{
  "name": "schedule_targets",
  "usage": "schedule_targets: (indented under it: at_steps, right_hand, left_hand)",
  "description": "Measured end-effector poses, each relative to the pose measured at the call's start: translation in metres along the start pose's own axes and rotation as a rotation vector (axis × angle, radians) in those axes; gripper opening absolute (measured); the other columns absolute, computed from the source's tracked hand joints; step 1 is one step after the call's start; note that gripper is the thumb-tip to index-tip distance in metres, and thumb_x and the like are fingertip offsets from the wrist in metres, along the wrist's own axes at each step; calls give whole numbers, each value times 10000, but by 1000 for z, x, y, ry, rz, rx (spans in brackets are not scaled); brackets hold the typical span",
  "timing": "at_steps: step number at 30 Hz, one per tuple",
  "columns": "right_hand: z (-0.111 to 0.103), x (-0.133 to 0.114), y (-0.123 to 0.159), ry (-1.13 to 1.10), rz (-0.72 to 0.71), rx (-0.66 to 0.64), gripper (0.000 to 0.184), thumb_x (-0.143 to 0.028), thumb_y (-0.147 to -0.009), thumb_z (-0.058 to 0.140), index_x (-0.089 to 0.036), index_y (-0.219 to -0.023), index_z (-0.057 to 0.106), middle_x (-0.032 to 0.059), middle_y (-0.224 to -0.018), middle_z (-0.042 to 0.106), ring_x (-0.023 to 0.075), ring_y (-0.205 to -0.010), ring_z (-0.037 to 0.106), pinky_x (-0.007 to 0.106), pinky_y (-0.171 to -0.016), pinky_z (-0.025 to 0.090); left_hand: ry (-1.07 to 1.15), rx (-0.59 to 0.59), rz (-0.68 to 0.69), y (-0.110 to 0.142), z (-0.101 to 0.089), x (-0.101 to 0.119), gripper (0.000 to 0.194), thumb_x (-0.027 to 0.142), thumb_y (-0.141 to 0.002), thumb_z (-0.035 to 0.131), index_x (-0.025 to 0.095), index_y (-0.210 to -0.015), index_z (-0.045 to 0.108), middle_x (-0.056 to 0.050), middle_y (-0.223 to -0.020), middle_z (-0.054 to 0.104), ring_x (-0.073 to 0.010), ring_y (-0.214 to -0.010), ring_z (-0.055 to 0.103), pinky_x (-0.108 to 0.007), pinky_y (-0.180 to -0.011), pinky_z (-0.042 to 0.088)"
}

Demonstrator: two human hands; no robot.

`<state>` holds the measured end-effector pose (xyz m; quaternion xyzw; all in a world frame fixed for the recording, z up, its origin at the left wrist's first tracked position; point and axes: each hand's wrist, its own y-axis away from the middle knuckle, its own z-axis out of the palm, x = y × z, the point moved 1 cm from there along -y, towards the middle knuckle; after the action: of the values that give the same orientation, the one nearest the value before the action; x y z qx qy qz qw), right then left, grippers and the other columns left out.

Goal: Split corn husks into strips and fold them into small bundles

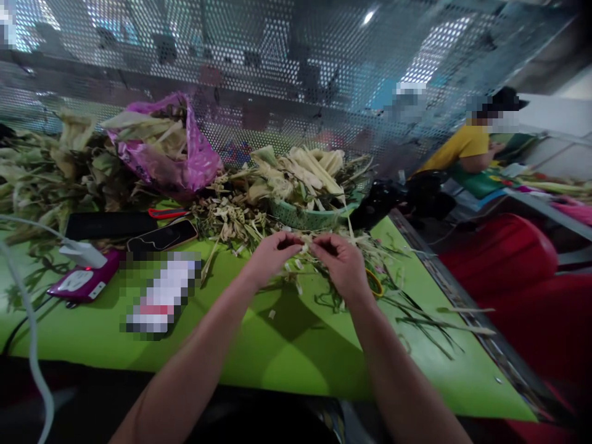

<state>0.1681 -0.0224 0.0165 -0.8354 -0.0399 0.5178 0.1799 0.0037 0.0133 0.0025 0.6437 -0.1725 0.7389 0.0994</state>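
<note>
Pale, small piece of plant material is sitting between the fingertips of both hands, above the far half of the bright green tabletop. The left hand is pinching it with thumb and forefinger pressed together, and the right hand is gripping it likewise from the other side — the finer details are blurring.

Just beyond the hands, a round green plastic basket is holding dry, cream-coloured husks. Loose stalks and scraps are lying around it, and long green stems are reaching over the tabletop's right edge. A thin yellow ring is resting just beside the right wrist.

Toward the far left corner, a shiny purple plastic bag is bulging with husks beside a leafy heap. Nearer the left edge, a purple box-shaped device is carrying a white plug; a lit, pixelated screen is lying to its right. Past the right edge — near red chairs — a person in yellow is sitting.
</note>
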Motion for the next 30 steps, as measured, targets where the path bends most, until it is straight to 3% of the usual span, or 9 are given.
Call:
schedule_targets:
  at_steps: [5,9,12,16,21,25,30]
  right_hand:
    - [-22,9,-5,-28,25,130,189,-368,-759,689,-187,-788,643,-16,-691,588,124,-635,500,247,-618,395]
    - [-28,6,-6,-107,-2,175,197,-369,-750,700,-185,-775,634,-26,-668,567,108,-606,472,235,-585,374]
    - [-30,3,-6,-160,9,176,224,-398,-744,703,-186,-788,643,-18,-672,572,115,-607,479,239,-574,383]
    - [-31,0,-5,-325,5,146,212,-390,-734,721,-199,-803,659,-9,-708,594,125,-641,513,249,-608,415]
    - [-28,-2,-3,-476,33,41,219,-387,-715,739,-209,-828,683,5,-784,646,151,-739,574,273,-699,454]
    - [-22,-6,0,-571,59,-91,189,-377,-717,742,-214,-791,682,32,-990,690,183,-899,613,306,-819,469]
    - [-16,-10,4,-675,120,-155,147,-345,-731,736,-216,-746,666,38,-1114,679,185,-925,630,308,-814,494]
  left_hand:
    - [-537,-116,55,4,-15,-3,100,272,-644,706,206,-719,706,-47,-728,667,-181,-660,537,-268,-628,364]
    - [-631,-256,28,9,-11,-13,134,225,-609,713,214,-743,722,-41,-699,674,-170,-608,539,-259,-585,358]
    - [-569,-286,-49,7,-8,-15,99,246,-668,669,197,-745,708,-47,-707,678,-169,-614,550,-265,-591,381]
    - [-261,-151,-68,2,-10,-8,163,297,-701,676,173,-801,645,-28,-754,639,-139,-677,545,-254,-653,404]
    - [92,-16,-103,0,-6,-2,284,362,-696,720,174,-823,549,20,-703,559,-85,-606,483,-222,-605,382]
    - [146,59,-41,1,1,-1,318,356,-655,762,164,-821,570,5,-762,597,-96,-684,530,-230,-668,424]
    - [166,92,18,2,7,-1,298,326,-656,768,174,-834,584,11,-775,618,-99,-707,548,-237,-698,439]
